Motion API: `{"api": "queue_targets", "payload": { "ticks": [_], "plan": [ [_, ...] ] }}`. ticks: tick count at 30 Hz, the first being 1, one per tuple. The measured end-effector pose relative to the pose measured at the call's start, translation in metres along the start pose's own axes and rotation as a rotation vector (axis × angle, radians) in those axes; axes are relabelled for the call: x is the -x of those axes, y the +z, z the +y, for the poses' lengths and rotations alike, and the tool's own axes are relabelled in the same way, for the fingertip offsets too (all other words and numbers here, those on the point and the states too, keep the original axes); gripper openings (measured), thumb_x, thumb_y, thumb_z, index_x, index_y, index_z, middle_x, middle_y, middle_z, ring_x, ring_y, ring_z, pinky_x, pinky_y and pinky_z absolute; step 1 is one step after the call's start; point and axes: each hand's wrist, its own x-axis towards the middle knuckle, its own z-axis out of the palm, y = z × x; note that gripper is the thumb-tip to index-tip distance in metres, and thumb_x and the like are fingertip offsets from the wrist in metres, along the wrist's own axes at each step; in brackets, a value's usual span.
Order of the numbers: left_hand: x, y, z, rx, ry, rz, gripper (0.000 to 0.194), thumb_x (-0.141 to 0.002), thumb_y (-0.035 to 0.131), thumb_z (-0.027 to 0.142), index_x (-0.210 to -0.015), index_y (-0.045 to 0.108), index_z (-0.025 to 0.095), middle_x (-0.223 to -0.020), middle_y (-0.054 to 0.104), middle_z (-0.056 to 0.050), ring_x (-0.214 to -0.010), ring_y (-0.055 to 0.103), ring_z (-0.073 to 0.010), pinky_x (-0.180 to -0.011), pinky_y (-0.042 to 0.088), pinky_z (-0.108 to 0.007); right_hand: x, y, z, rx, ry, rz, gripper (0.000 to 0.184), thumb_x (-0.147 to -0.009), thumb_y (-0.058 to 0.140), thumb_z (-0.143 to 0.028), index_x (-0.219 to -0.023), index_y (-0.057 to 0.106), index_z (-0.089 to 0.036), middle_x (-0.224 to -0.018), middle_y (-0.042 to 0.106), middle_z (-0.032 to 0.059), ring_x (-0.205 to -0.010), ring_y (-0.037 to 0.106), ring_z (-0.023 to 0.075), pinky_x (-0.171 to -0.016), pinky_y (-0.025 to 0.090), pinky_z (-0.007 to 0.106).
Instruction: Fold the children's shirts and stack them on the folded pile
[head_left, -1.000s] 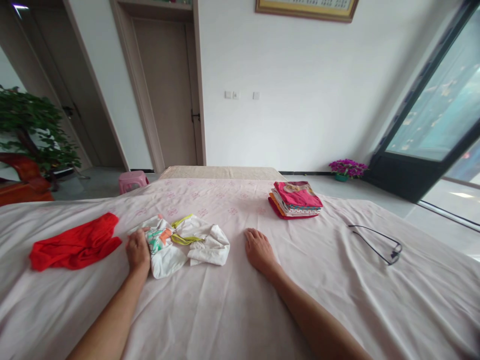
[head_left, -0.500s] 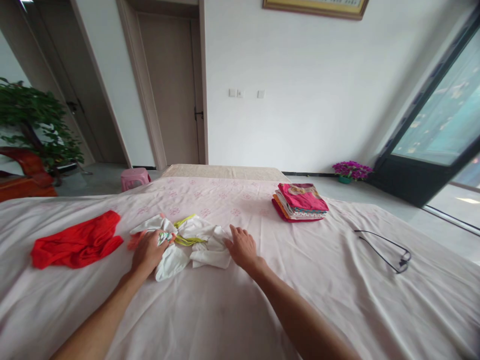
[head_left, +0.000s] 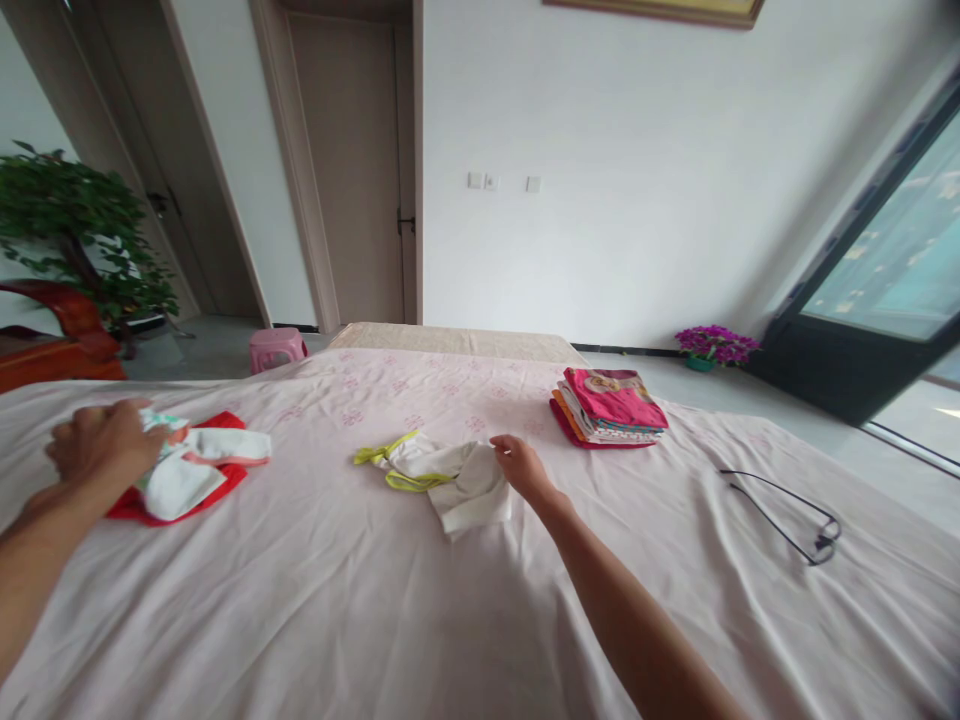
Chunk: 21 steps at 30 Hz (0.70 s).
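At the left, my left hand (head_left: 109, 445) is closed on a white garment with coral trim (head_left: 187, 475), which lies over a red garment (head_left: 238, 482). Only the edges of the red cloth show. My right hand (head_left: 523, 468) pinches the right side of a white garment with yellow-green trim (head_left: 469, 480), crumpled in the middle of the bed. Beyond that hand, to the right, stands a stack of folded clothes (head_left: 611, 405) with a pink printed piece on top.
A light bedsheet (head_left: 337, 620) with wrinkles covers the bed. Black-framed glasses (head_left: 821, 540) lie at the right. Past the bed are a pink stool (head_left: 277, 348), a potted plant (head_left: 75, 220), a wooden armrest (head_left: 64, 320) and purple flowers (head_left: 716, 343).
My left hand has carried the coral-trimmed white garment left, from beside the yellow-trimmed one onto the red garment. My right hand has drawn the yellow-trimmed garment slightly right. The view has shifted a little.
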Motion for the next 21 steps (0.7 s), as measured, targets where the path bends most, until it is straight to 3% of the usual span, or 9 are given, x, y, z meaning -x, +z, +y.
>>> {"api": "queue_targets", "payload": {
  "ticks": [2, 4, 5, 8, 11, 13, 15, 18, 21],
  "plan": [
    [0.018, 0.007, 0.014, -0.002, 0.026, 0.048, 0.048, -0.071, 0.064, 0.049, -0.108, 0.061, 0.019, -0.136, 0.048, -0.012, -0.126, 0.04, -0.0494, -0.092, 0.037, -0.07, 0.01, -0.004, -0.001, 0.162, -0.002, 0.107, 0.034, -0.085, 0.046, -0.017, -0.11, 0.068, -0.02, -0.107, 0.067, 0.0072, -0.096, 0.061, 0.0185, -0.083, 0.044, 0.027],
    [0.053, 0.015, 0.043, 0.13, 0.3, 0.042, 0.045, -0.072, 0.064, 0.041, -0.111, 0.062, 0.018, -0.135, 0.05, -0.013, -0.126, 0.041, -0.0471, -0.097, 0.035, -0.069, 0.028, -0.002, -0.01, 0.225, -0.092, 0.043, 0.031, -0.089, 0.046, -0.024, -0.11, 0.068, -0.024, -0.105, 0.066, 0.0055, -0.095, 0.061, 0.0174, -0.081, 0.043, 0.026],
    [0.075, 0.019, 0.063, 0.247, 0.473, -0.043, 0.043, -0.074, 0.062, 0.035, -0.111, 0.062, 0.015, -0.128, 0.055, -0.016, -0.123, 0.046, -0.0429, -0.1, 0.035, -0.066, 0.038, 0.001, -0.016, 0.244, -0.148, -0.019, 0.029, -0.09, 0.047, -0.03, -0.11, 0.068, -0.026, -0.103, 0.066, 0.0046, -0.095, 0.061, 0.0175, -0.081, 0.043, 0.025],
    [0.141, 0.029, 0.123, 0.372, 0.744, -0.221, 0.032, -0.079, 0.059, 0.034, -0.108, 0.067, 0.023, -0.113, 0.066, -0.006, -0.109, 0.059, -0.0235, -0.102, 0.045, -0.038, 0.067, 0.009, -0.034, 0.365, -0.243, -0.133, 0.041, -0.083, 0.06, -0.047, -0.121, 0.062, -0.029, -0.109, 0.064, 0.0053, -0.103, 0.057, 0.0228, -0.083, 0.044, 0.03],
    [0.19, 0.033, 0.172, 0.659, 0.944, -0.472, 0.036, -0.082, 0.056, 0.027, -0.118, 0.064, 0.025, -0.121, 0.063, -0.006, -0.113, 0.058, -0.021, -0.101, 0.045, -0.035, 0.084, 0.011, -0.039, 0.497, -0.248, -0.147, 0.059, -0.074, 0.068, -0.043, -0.13, 0.056, -0.028, -0.118, 0.06, 0.0086, -0.11, 0.053, 0.0279, -0.084, 0.044, 0.034],
    [0.207, 0.034, 0.192, 0.749, 0.961, -0.598, 0.035, -0.079, 0.056, 0.021, -0.112, 0.066, 0.026, -0.12, 0.064, -0.005, -0.11, 0.06, -0.0197, -0.099, 0.046, -0.033, 0.086, 0.009, -0.033, 0.533, -0.245, -0.167, 0.049, -0.076, 0.064, -0.031, -0.125, 0.059, -0.026, -0.116, 0.061, 0.009, -0.108, 0.054, 0.0267, -0.082, 0.044, 0.033],
    [0.213, 0.037, 0.204, 0.779, 0.91, -0.643, 0.026, -0.077, 0.055, 0.018, -0.098, 0.069, 0.025, -0.111, 0.067, -0.005, -0.104, 0.062, -0.0191, -0.095, 0.047, -0.032, 0.083, 0.005, -0.022, 0.527, -0.224, -0.182, 0.034, -0.079, 0.054, -0.019, -0.11, 0.066, -0.025, -0.107, 0.065, 0.0079, -0.101, 0.057, 0.0235, -0.079, 0.043, 0.03],
    [0.206, 0.038, 0.209, 0.786, 0.786, -0.604, 0.016, -0.079, 0.053, 0.022, -0.087, 0.066, 0.023, -0.097, 0.069, -0.004, -0.094, 0.064, -0.0195, -0.088, 0.048, -0.031, 0.072, -0.004, -0.003, 0.386, -0.165, -0.135, 0.028, -0.079, 0.047, -0.012, -0.092, 0.07, -0.023, -0.094, 0.069, 0.0056, -0.092, 0.061, 0.0194, -0.077, 0.042, 0.028],
    [0.191, 0.027, 0.209, 0.814, 0.656, -0.553, 0.018, -0.083, 0.051, 0.032, -0.091, 0.062, 0.022, -0.093, 0.069, -0.004, -0.091, 0.064, -0.0198, -0.084, 0.047, -0.03, 0.056, -0.02, 0.015, 0.003, -0.049, -0.062, 0.024, -0.075, 0.049, -0.018, -0.087, 0.07, -0.021, -0.08, 0.068, 0.0032, -0.075, 0.061, 0.0166, -0.07, 0.044, 0.027]
  ]
}}
